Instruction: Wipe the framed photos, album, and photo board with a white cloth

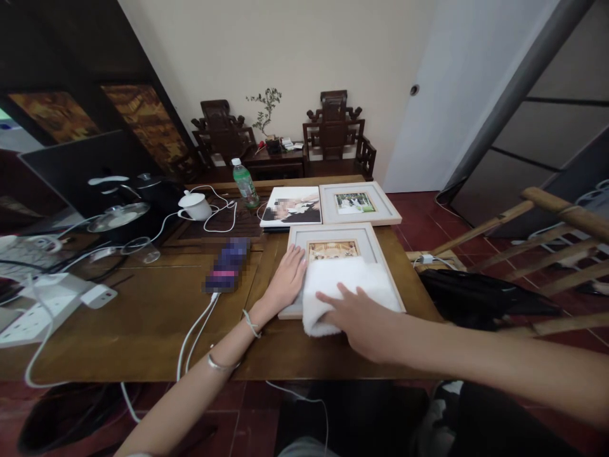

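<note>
Your right hand [354, 317] lies on a folded white cloth [373, 282], its visible fingers spread apart and slightly bent, fingertips against the pile; your thumb is hard to make out from this angle, so I cannot tell whether the hand also pinches the cloth or only presses on it. The cloth covers the lower part of a light-rimmed picture frame [368, 244], which lies flat near the table's near edge, and a corner of the fabric hangs past the frame's bottom rim. Your left hand [287, 279] rests palm down along the frame's left side, fingers extended and close together, touching the rim rather than wrapping it. Just beyond, a second picture frame [354, 203] lies at the right and a white-edged photo panel [295, 212] beside it at the left, both on the wooden table [157, 304]. To the left of your left hand is a phone [227, 266] with a white cable [202, 324], and farther back stands a green-labelled bottle [245, 184]
</note>
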### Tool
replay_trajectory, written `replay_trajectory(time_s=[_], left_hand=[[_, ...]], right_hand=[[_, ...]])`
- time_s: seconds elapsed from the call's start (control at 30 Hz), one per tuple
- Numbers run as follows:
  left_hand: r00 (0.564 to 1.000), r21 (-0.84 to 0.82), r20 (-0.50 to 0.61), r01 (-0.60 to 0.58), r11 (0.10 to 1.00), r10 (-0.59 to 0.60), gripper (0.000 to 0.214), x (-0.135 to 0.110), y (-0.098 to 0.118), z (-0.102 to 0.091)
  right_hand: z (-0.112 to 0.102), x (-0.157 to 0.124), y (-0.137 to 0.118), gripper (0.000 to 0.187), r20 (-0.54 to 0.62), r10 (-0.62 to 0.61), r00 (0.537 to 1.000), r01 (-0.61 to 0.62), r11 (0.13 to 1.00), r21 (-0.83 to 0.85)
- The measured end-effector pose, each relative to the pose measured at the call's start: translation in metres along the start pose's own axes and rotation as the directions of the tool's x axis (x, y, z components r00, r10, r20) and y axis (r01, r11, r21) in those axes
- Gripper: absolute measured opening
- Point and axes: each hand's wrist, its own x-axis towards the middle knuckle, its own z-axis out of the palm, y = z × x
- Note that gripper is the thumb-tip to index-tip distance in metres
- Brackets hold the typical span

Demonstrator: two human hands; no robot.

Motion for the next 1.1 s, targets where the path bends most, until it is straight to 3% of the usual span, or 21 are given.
replay_trajectory(time_s=[0.13, 0.23, 0.47, 0.6, 0.7, 0.8, 0.97, 1.1], left_hand=[[1.0, 0.001, 0.01, 0.01, 1.0, -0.01, 0.051, 0.001, 0.002, -0.001], [1.0, -0.025, -0.002, 0.018, 1.0, -0.018, 0.052, 0.001, 0.002, -0.002], [0.993, -0.184, -0.048, 0.096, 0.978, -0.107, 0.054, -0.001, 0.006, -0.003], [0.997, -0.164, -0.012, 0.076, 0.984, -0.079, 0.055, -0.001, 0.007, -0.005], [0.998, -0.113, 0.013, 0.062, 0.992, -0.061, 0.054, -0.001, 0.005, -0.005], [0.999, -0.068, 0.022, 0.048, 0.997, -0.046, 0.053, -0.001, 0.003, -0.004], [0.999, -0.023, 0.023, 0.042, 0.999, -0.042, 0.054, -0.001, 0.001, -0.002], [1.0, 0.004, 0.01, 0.028, 1.0, -0.028, 0.053, -0.001, 0.002, -0.002]], right_hand=[[-0.001, -0.011, -0.02, 0.067, 0.044, -0.06, 0.997, 0.062, 0.997, -0.036], [0.007, 0.002, -0.015, 0.059, -0.003, -0.084, 0.996, 0.083, 0.991, -0.109], [0.009, 0.067, 0.038, 0.041, -0.22, -0.099, 0.97, 0.022, 0.944, -0.329], [-0.006, 0.104, 0.067, 0.036, -0.318, -0.045, 0.947, -0.1, 0.899, -0.427], [-0.019, 0.114, 0.086, 0.035, -0.32, 0.018, 0.947, -0.17, 0.875, -0.453], [-0.022, 0.102, 0.106, 0.036, -0.323, 0.061, 0.944, -0.21, 0.869, -0.447], [-0.014, 0.055, 0.14, 0.042, -0.322, 0.153, 0.934, -0.284, 0.865, -0.413], [-0.011, 0.018, 0.139, 0.042, -0.265, 0.2, 0.943, -0.295, 0.872, -0.39]])
